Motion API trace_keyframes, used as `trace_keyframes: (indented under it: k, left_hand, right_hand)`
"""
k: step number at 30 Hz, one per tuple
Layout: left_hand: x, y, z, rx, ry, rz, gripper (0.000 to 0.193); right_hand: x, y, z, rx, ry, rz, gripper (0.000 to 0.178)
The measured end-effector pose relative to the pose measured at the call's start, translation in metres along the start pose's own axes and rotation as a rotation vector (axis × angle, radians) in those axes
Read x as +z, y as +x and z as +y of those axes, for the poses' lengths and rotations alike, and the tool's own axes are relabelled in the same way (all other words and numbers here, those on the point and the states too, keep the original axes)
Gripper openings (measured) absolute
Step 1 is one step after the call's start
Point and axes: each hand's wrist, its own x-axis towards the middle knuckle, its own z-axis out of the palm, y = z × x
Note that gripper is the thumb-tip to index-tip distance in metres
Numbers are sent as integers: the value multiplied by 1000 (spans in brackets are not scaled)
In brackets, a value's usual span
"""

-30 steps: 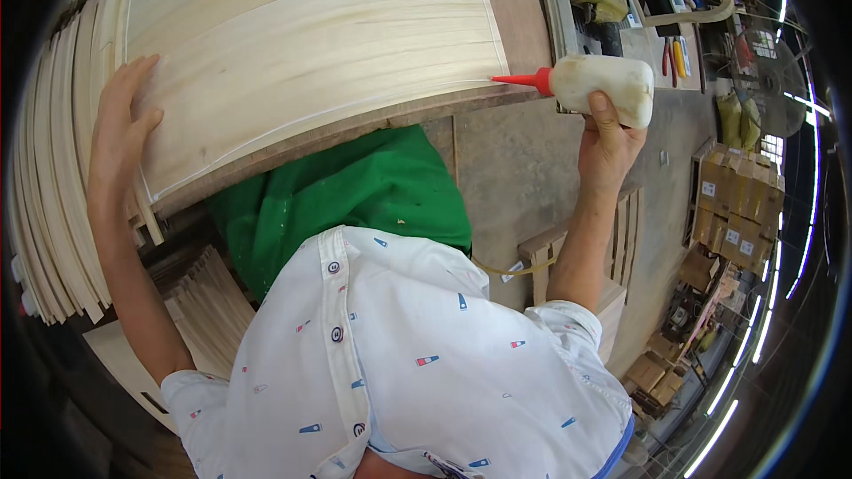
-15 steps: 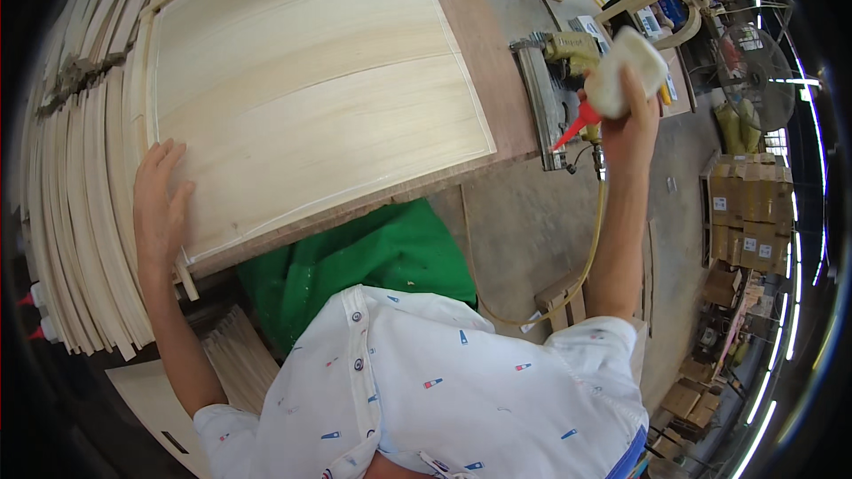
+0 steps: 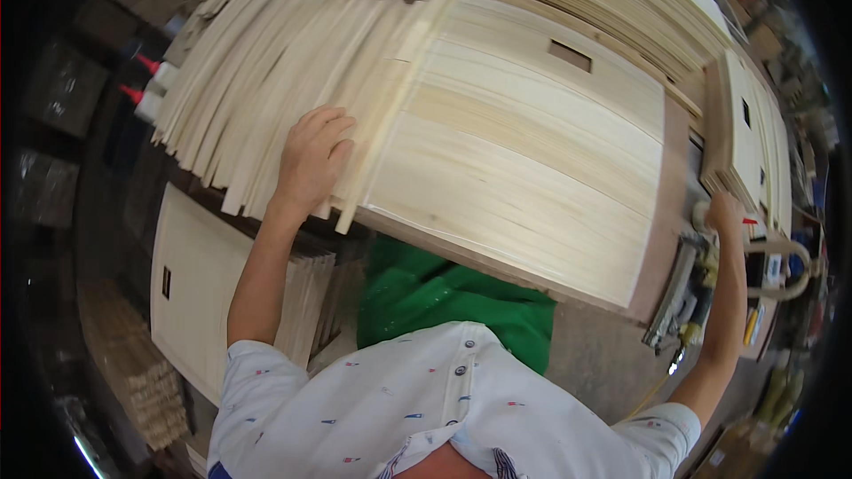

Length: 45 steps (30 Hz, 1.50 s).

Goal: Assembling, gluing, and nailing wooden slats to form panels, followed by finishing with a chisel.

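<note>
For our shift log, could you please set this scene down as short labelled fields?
Left hand: at the wooden strips, thumb apart from fingers
Right hand: around a white bottle with a red tip
Centre: wooden panel, flat, slot near its far edge
Beyond panel: stacked boards
Right of panel: nail gun

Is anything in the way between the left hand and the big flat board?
Yes. At least one long wooden strip lies along the left side of the big flat board, between it and the left hand.
</note>
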Motion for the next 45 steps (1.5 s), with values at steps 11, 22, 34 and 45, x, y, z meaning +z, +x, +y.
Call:
trace_keyframes:
  k: [11, 22, 34, 45]
  left_hand:
    - [55, 134, -42, 150, 33, 60, 23]
    - [141, 296, -73, 133, 625, 73, 17]
    - [149, 309, -64, 136, 771, -91, 23]
    - [85, 257, -67, -172, 180, 25, 27]
  right_hand:
    - [-81, -66, -79, -238, 876, 439, 28]
    - [-67, -219, -93, -42, 1156, 229, 25]
    - [-39, -242, -100, 191, 1426, 97, 24]
    - [-88, -234, -114, 29, 1415, 251, 22]
